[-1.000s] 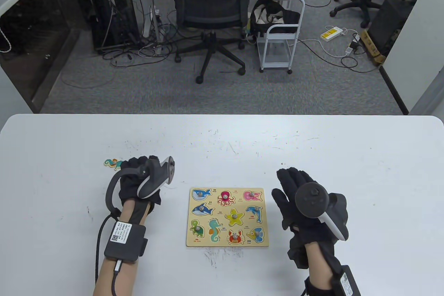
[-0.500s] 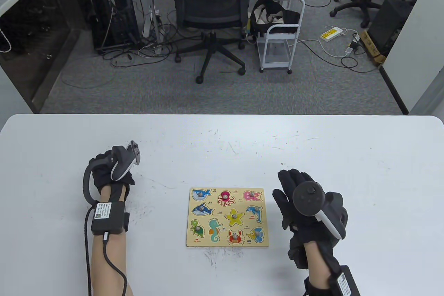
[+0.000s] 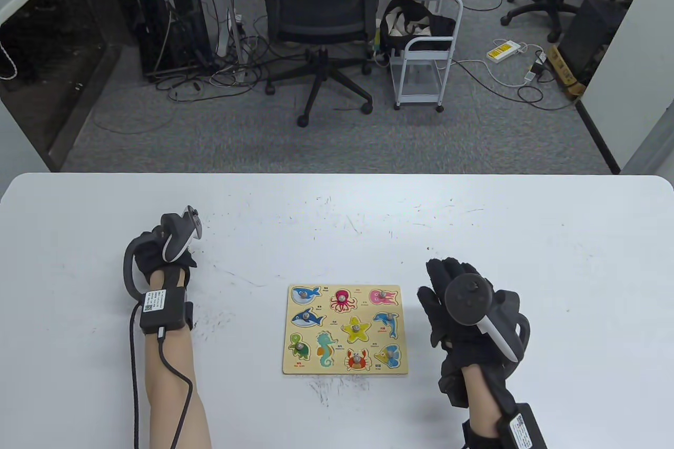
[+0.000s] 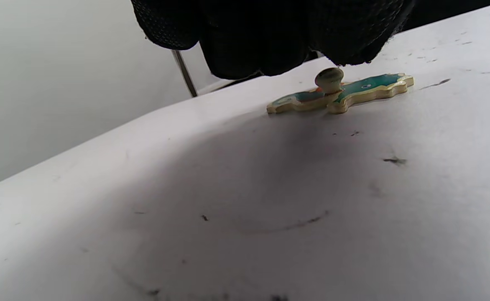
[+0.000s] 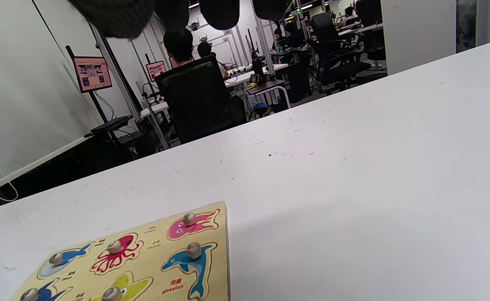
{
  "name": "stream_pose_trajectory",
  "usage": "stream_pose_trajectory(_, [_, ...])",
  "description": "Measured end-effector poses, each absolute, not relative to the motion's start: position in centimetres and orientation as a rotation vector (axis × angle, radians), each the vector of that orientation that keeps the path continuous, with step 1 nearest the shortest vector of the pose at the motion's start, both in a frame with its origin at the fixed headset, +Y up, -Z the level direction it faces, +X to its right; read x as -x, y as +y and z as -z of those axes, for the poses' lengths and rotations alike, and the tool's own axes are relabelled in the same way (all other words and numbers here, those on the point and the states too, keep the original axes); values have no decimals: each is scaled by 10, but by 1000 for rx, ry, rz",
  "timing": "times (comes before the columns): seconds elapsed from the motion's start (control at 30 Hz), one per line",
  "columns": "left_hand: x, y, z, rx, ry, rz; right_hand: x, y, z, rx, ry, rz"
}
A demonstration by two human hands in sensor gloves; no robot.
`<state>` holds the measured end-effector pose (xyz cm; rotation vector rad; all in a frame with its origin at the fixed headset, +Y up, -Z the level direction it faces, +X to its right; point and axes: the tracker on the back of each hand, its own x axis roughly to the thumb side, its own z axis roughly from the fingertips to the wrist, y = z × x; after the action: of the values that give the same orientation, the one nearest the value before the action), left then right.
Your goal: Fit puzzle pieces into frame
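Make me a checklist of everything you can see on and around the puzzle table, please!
Surface: white table, scuffed with dark marks.
Job's things: puzzle frame at centre; the seahorse slot shows no knob. The seahorse piece lies flat on the table under the left hand.
Clutter: nothing seen.
Hands: left hand hovers fingers-down just over the piece's knob, not gripping it; right hand open, beside the frame's right edge.
Cables: one runs from the left wrist box along the forearm.
Surroundings: office chair, white cart, floor cables.
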<state>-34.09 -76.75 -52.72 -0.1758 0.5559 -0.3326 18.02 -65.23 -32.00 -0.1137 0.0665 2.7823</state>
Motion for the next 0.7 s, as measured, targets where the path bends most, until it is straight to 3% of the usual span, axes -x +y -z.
stream_pose_trajectory(0.27, [341, -782, 532, 198, 549, 379, -178, -653, 320, 109, 63, -2800])
stream_pose_trajectory(0.7, [328, -768, 521, 95, 477, 441, -177, -654, 320, 94, 68, -2790])
